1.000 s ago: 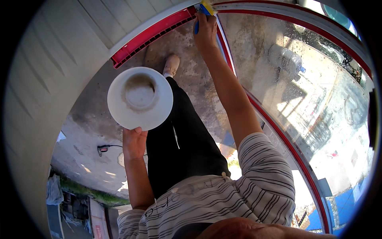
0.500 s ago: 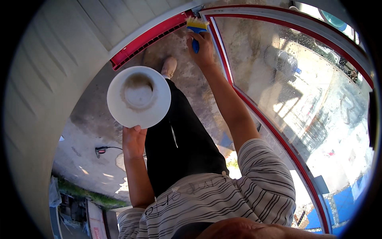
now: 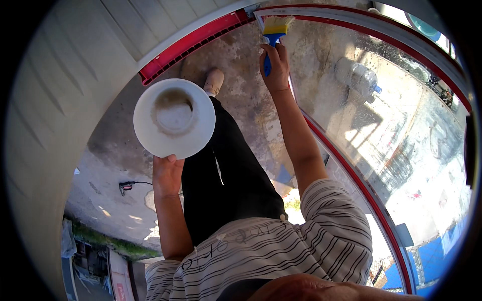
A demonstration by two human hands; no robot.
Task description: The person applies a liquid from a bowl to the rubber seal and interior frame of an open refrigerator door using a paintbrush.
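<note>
Hold the white bowl (image 3: 201, 128) level at left, your left hand (image 3: 167, 176) pinching its near edge, and, with your right hand (image 3: 277, 69) wrapped around the blue brush (image 3: 274, 37) near the far-left corner of the red-framed glass panel (image 3: 374, 145), apply light, even strokes.

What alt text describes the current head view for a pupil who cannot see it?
A right hand holds a blue-handled brush near the corner of a red-framed glass pane, while the left hand holds a white bowl with brownish patches inside. Below are black trousers and a striped shirt, seen from above.
</note>
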